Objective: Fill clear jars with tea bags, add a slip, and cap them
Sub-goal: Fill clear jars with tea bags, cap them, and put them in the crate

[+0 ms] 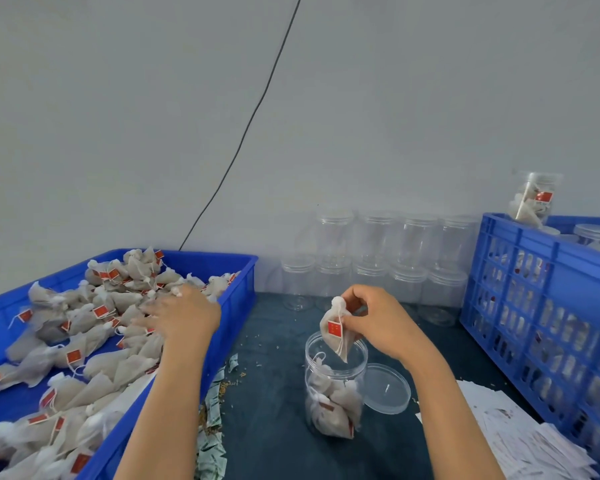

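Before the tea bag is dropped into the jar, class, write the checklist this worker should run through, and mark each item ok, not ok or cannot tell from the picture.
1. Jar open, lid off: ok; the lid lies on the table beside it.
2. Room left in the jar: ok; bags fill only its lower part.
3. Tea bag held firmly: ok; the right hand pinches it near the top.
4. Bag lined up over the mouth: ok; its tip hangs at the rim.
5. Next bag ready: cannot tell; the left hand lies over the bags in the blue tray, grip unclear.
6. Slips within reach: ok; a pile of paper slips lies at the right.
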